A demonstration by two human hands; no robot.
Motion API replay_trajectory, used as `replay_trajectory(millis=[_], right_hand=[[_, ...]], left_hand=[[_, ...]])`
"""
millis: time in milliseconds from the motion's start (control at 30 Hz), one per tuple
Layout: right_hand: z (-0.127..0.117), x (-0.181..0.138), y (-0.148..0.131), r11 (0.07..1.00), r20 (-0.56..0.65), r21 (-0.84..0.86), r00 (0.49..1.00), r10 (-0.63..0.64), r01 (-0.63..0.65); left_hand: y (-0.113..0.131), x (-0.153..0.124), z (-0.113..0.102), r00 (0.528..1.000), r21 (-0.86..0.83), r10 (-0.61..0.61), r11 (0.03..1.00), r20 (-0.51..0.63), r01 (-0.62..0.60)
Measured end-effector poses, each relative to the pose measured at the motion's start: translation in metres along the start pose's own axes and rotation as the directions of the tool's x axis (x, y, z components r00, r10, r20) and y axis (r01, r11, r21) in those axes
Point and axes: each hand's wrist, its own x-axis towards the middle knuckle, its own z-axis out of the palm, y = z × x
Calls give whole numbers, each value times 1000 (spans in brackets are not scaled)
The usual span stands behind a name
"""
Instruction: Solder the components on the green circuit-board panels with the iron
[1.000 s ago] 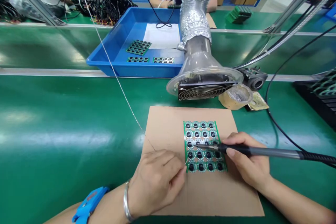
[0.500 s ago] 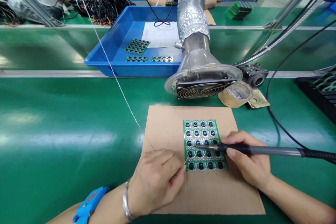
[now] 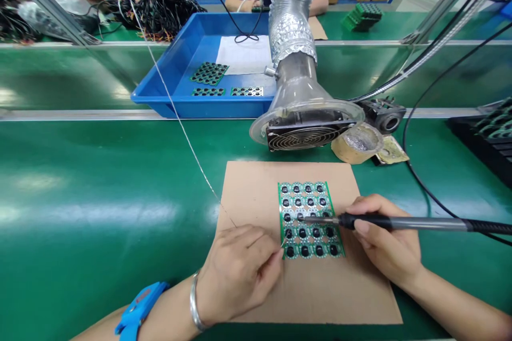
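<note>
Head view. Circuit-board panel (image 3: 316,233): lies flat on cardboard sheet (image 3: 328,293). Left hand (image 3: 244,272): pinches thin wire (image 3: 204,173), its end at the panel's left edge. Right hand (image 3: 394,250): grips soldering iron (image 3: 416,223), handle between thumb and fingers, tip over the panel's third row. Blue tray (image 3: 216,108): stands beyond, holding further panels (image 3: 209,73).
</note>
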Motion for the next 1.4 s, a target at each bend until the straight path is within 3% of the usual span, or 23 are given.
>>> replay_trajectory(millis=[200, 367, 633, 1100, 1400], right_hand=[[-14, 1, -5, 994, -35, 28, 993, 109, -108], [-20, 0, 8, 997, -33, -73, 999, 17, -19], [-16, 2, 5, 955, -2, -266, 990, -140, 134], [-16, 2, 0, 914, 49, -372, 986, -159, 165], [-18, 1, 1, 930, 46, -330, 986, -159, 165]], left_hand=[[14, 10, -1, 998, 48, 21, 999, 65, -24], [20, 23, 10, 992, 95, 42, 994, 117, -53], [13, 20, 16, 999, 58, 1, 998, 52, -4], [11, 22, 18, 998, 64, 1, 998, 62, -5], [11, 21, 18, 998, 50, -4, 999, 68, 0]])
